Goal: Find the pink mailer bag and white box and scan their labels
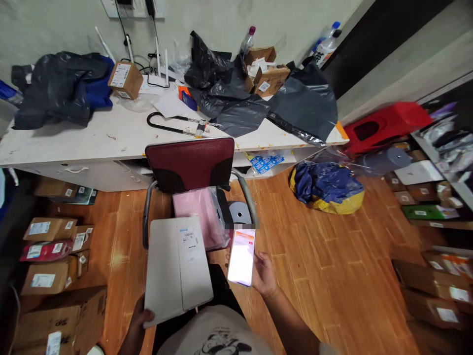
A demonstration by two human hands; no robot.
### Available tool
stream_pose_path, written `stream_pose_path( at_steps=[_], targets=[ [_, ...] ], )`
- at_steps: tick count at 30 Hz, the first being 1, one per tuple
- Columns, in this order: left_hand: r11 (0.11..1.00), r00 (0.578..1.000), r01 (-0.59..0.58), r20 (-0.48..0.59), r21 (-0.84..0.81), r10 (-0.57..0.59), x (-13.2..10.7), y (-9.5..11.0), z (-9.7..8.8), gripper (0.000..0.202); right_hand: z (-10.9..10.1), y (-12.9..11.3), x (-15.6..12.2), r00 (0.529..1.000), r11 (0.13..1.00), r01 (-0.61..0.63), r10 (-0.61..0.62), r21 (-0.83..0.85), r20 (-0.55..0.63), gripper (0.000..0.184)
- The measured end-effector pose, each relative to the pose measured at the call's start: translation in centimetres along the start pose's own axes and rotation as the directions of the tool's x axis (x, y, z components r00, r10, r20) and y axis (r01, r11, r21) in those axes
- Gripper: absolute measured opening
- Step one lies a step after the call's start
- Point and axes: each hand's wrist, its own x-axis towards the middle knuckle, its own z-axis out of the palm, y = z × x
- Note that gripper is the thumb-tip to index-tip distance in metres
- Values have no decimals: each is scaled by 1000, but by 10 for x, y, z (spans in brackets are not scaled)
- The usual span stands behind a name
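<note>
A flat white carton (166, 266) with a printed shipping label (191, 244) lies tilted before me. At its lower left corner, my left hand (141, 315) grips the edge, thumb on top and the other fingers hidden beneath. A smartphone (241, 261) with a bright, mostly white screen rests in my right hand (264, 273), whose fingers curl round its sides. Just beyond the carton, a pink packet in clear plastic (197, 212) sits on the seat of an office chair with a dark red backrest (190, 165). Beside that packet is a grey roll (239, 213).
A white desk (121, 138) against the wall bears grey plastic bags (62, 88), a small brown box (125, 80) and a U-shaped lock (173, 123). Labelled parcels (51, 229) line the floor at left; more boxes (432, 291) stand at right. A blue-and-yellow sack (327, 185) lies near the desk.
</note>
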Motion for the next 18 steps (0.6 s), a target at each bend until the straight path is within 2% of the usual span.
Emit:
stream_pose_path(
  at_steps=[5,9,13,18],
  targets=[
    [990,995,102,22,-98,-100,11,-21,25,44,-61,19,39,989,1000,-7,10,23,-150,47],
    [960,983,183,55,-210,-176,34,-34,39,42,-97,26,71,966,999,-27,37,42,-257,48],
    [933,948,315,13,-174,-317,61,-43,35,48,-116,29,86,953,999,1,15,53,-304,54],
    [939,949,306,-28,-159,-314,71,-36,31,52,-123,38,91,937,999,-5,21,47,-348,53]
  ],
)
